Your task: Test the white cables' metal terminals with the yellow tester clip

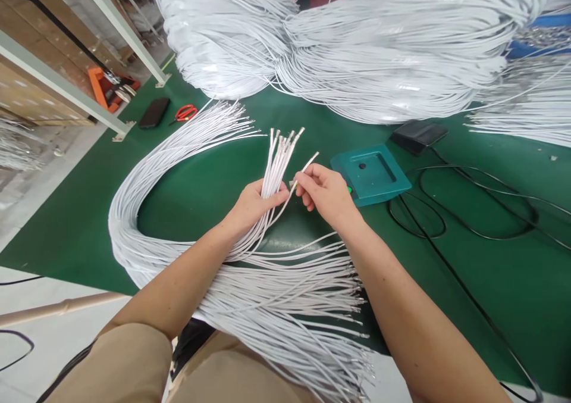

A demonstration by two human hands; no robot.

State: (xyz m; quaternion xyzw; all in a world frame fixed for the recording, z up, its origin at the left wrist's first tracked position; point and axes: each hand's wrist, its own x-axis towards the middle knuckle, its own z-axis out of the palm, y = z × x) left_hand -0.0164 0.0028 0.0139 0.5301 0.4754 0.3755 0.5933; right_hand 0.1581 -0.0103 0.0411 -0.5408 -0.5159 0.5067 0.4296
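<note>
My left hand (261,203) is closed around a small bunch of white cables (280,159), their metal-tipped ends pointing up and away from me. Just right of it, my right hand (323,190) pinches a single white cable (311,161) near its end, which sticks out past the fingertips. The cables run down from my left hand into a large curved bundle of white cables (129,212) on the green table (214,197). One set of that bundle's ends lies at the back, and many more ends fan out beneath my forearms.
A teal device with a recessed tray (377,171) sits right of my right hand, beside a black box (419,135) and looped black cords (477,233). Large coils of white cable (392,52) fill the back. Red-handled scissors (186,113) and a black phone-like object (154,112) lie at left.
</note>
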